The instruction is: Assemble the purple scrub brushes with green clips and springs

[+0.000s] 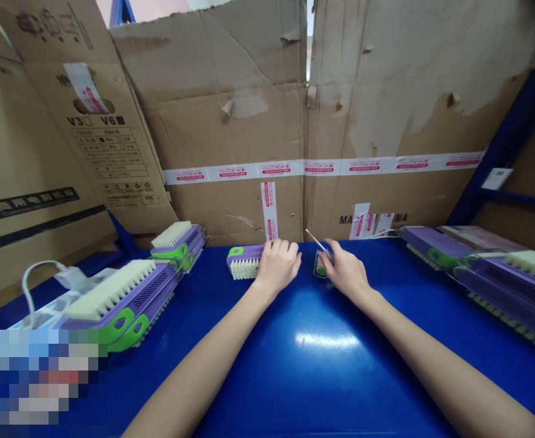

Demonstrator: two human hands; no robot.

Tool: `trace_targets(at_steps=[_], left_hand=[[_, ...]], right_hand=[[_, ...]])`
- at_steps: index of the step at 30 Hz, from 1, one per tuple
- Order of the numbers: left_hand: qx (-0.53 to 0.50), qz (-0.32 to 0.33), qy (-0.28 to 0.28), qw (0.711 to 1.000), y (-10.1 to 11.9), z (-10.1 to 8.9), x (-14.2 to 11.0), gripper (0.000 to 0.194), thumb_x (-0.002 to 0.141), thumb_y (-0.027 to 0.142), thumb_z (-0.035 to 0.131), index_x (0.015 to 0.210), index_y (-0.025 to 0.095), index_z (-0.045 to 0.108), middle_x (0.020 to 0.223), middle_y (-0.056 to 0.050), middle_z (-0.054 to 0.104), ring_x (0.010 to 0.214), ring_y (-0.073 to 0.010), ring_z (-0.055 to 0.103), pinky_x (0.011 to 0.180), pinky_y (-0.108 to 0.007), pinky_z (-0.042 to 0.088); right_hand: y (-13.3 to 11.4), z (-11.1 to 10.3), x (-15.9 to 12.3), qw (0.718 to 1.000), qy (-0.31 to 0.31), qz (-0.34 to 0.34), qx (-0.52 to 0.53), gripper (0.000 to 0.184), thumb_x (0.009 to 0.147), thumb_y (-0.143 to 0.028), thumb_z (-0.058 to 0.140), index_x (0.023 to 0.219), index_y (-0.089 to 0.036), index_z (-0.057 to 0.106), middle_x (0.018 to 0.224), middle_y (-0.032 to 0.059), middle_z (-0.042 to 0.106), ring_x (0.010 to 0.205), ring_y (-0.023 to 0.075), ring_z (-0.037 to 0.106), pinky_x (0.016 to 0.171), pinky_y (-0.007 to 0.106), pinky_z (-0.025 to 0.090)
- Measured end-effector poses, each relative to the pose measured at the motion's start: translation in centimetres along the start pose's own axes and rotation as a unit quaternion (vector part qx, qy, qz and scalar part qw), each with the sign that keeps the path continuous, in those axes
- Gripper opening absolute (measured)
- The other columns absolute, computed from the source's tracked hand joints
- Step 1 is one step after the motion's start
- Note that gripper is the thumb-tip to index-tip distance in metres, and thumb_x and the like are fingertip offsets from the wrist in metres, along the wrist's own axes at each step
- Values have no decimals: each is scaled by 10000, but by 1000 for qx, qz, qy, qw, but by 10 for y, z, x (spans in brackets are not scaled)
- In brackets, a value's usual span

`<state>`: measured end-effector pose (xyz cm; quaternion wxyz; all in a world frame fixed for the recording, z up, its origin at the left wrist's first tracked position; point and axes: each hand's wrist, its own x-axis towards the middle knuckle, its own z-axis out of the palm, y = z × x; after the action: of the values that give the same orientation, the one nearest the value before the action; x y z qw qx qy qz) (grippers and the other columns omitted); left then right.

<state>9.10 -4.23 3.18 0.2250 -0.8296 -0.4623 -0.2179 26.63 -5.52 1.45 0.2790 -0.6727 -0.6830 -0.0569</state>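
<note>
Far left I see a cardboard box (25, 201) with black printed characters, too skewed to read. Next to it another carton (107, 140) reads "V3" and "V6" with checkboxes above a table of fine print I can't make out. In front, a row of purple brushes (125, 298) with green tabs and white bristles up runs diagonally from near-left toward far-centre, stacked side by side on the blue tabltop edge; a white cable (34, 274) loops just left of them.

On the blue tabletop (322, 377), centre-far, lies the purple brush (244, 260): long axis left-right, green end pointing left, white bristles facing me. My left hand (279, 263) lies palm-down over its right end, fingers curled on the body, grip closed on the brush.

Just beside it, my right hand (347, 271) pinches a thin metal rod (317, 241), which slants up and to the left from the fingertips. Fingers also touch a small purple-green piece (321, 267) on the tabletop; grip narrow, holding the rod.

Behind, the cardboard wall (258, 109) carries white tape with red print (322, 166), unreadable, and partial black letters "MA" and "NA".

Right: another row of purple brushes (490, 274), bristles mixed up and down, long axis running near-right to far-centre.
</note>
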Motion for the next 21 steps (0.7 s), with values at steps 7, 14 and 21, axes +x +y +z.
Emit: trace_targets(at_steps=[7,14,21], left_hand=[[41,-56,9,998,-41,3,-19,401,911,444,362,980,137,611,931,-156,602,936,-308,523,798,-430,373],[-26,-15,6,1000,-52,8,-25,452,859,490,473,1143,150,558,1090,-150,598,1037,-301,515,882,-442,394],[-65,25,4,998,-56,15,-27,453,854,394,513,1240,159,484,1214,-148,555,1130,-293,494,942,-450,394]], right_hand=[[-3,6,-3,998,-55,-17,-34,452,880,-493,450,1250,-240,500,1025,74,696,900,238,658,662,289,445],[2,2,-1,997,-58,-2,-53,384,878,-471,446,1161,-249,581,1021,70,696,890,227,658,671,280,441],[15,-9,8,992,-83,39,-83,393,862,-483,454,1129,-235,602,952,93,703,857,243,665,646,290,438]])
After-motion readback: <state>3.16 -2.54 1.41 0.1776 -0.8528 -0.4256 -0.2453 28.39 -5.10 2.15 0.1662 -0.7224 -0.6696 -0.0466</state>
